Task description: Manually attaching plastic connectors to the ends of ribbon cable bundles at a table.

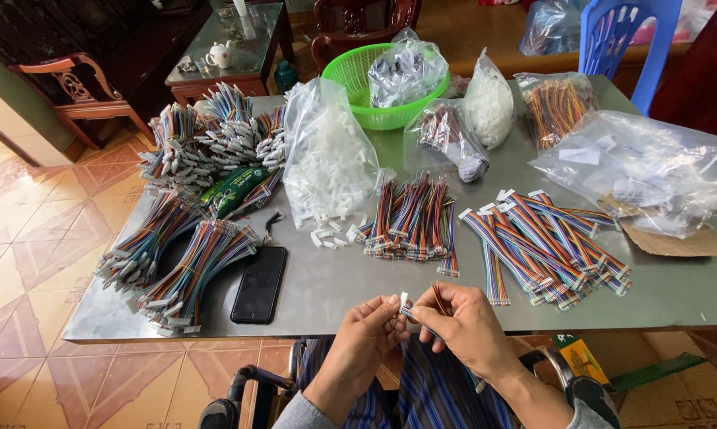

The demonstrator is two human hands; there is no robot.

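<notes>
My left hand (pixel 364 330) and my right hand (pixel 462 322) meet at the near edge of a metal table (pixel 335 286). Between their fingertips is a small white connector (pixel 405 303) on a short multicoloured ribbon cable (pixel 438 297). The cable curls up over my right fingers. Both hands pinch this one piece. Just beyond them lie piles of the same rainbow cables, one in the middle (pixel 412 218) and one to the right (pixel 545 242).
A black phone (pixel 260 284) lies left of my hands. Finished cable bundles (pixel 180 258) crowd the left side. A clear bag of white connectors (pixel 327 159), a green basket (pixel 374 83) and several plastic bags (pixel 653 163) stand further back. A blue chair (pixel 625 36) is behind.
</notes>
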